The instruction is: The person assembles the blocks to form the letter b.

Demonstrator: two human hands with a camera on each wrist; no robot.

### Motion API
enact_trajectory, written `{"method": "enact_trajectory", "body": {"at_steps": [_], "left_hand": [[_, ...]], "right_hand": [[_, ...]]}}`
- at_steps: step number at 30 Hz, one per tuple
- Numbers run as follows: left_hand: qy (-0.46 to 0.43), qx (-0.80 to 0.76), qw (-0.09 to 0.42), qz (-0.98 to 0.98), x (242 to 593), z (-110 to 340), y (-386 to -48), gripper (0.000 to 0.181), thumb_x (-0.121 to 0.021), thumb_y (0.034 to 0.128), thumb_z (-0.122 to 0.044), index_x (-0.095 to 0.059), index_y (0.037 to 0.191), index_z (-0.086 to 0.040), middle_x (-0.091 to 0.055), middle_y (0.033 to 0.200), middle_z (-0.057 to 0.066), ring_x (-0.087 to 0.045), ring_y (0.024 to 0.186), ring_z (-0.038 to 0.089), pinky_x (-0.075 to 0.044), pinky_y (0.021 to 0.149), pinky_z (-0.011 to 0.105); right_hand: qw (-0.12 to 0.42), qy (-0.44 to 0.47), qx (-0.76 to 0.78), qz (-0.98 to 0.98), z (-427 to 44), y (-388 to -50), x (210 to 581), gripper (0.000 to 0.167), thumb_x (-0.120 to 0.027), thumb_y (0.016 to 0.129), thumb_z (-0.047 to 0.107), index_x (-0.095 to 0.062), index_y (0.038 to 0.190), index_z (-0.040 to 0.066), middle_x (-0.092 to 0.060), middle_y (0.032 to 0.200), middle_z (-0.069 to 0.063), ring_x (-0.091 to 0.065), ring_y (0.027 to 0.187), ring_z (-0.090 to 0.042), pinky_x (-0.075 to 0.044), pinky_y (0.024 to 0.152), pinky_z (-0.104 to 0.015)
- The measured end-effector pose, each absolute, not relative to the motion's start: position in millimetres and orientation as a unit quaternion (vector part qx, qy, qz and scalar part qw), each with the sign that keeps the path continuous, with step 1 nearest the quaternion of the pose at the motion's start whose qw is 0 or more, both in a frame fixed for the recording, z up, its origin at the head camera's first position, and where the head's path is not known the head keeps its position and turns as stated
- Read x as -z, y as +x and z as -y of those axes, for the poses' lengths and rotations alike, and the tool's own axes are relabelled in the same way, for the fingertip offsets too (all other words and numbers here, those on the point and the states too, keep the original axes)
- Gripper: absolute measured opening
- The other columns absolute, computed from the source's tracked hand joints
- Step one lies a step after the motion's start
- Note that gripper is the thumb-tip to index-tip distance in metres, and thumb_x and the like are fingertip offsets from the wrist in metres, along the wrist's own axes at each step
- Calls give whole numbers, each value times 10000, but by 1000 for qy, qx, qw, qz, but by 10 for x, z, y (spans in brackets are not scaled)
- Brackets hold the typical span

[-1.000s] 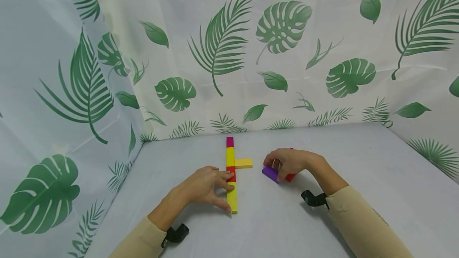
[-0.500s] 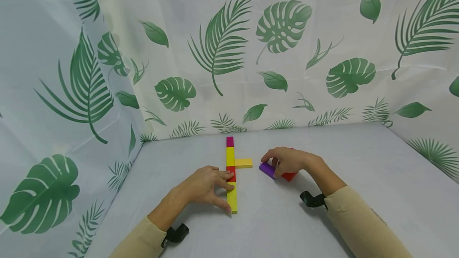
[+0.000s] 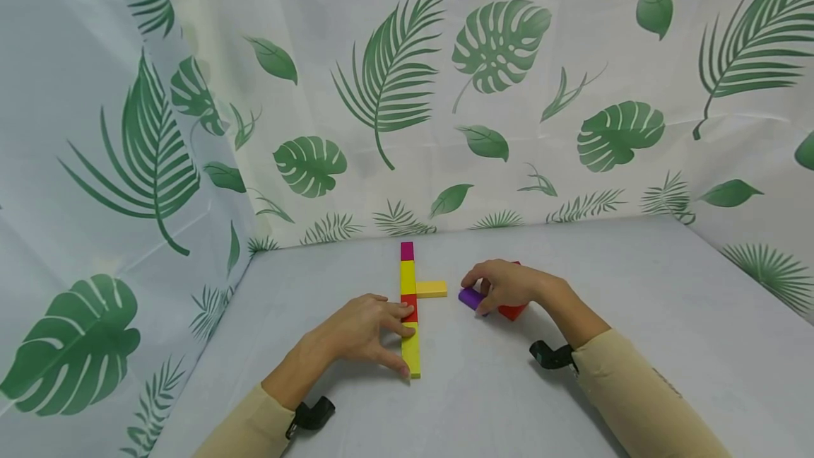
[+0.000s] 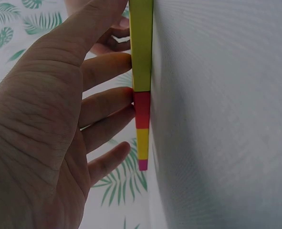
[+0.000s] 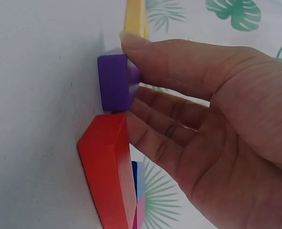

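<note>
My left hand (image 3: 364, 329) rests its fairly straight fingers on a line of blocks, its thumb at the near end. From near to far, the line has a yellow block (image 3: 411, 357), a red block (image 4: 141, 109), another yellow block (image 3: 408, 278) and a magenta block (image 3: 407, 251). A light orange block (image 3: 432, 289) juts out to the right from the line. Over on the right, my right hand (image 3: 511, 283) pinches a purple block (image 5: 114, 82) between thumb and fingers, low at the table. Beneath that hand lies a larger red block (image 5: 105, 160), partly covered in the head view.
Blue (image 5: 135, 174) and pink (image 5: 140, 210) pieces show behind the larger red block in the right wrist view. Leaf-printed cloth (image 3: 394, 90) closes off the back and sides of the grey-white table (image 3: 483, 401).
The right hand has shifted a little to the left and away from me with the purple block, uncovering more of the larger red block. The left hand and the line of blocks have stayed put.
</note>
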State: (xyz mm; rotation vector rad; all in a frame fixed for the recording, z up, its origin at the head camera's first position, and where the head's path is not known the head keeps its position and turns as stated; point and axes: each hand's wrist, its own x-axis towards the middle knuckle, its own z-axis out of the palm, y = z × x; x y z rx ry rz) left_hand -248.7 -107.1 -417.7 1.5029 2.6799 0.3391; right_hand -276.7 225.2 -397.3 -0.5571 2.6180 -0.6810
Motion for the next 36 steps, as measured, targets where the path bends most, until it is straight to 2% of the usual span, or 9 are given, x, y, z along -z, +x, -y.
{"method": "enact_trajectory", "body": {"at_steps": [18,36], "left_hand": [[488,-108,23,-866,4186,1074,-2501,732,-755,737,-788,-757,1279,-295,-636,1461,-38,-581,1376,90,-443,1190,428],[484,-106,29,-868,4183,1074,-2505,731,-743,742,-796,-756,1279,-301,-629,1468,-47,-576,1381,89,-433,1198,434]], "right_hand": [[159,-235,249,-926,-2236,-2778,4008,528,-853,878,246,-674,1361,130,-711,1160,-14,-649,1073,-183,-574,973,-452],[150,-239,265,-922,-2196,-2814,4049,503,-818,911,220,-664,1380,123,-706,1170,-18,-638,1090,-192,-583,960,-423]]}}
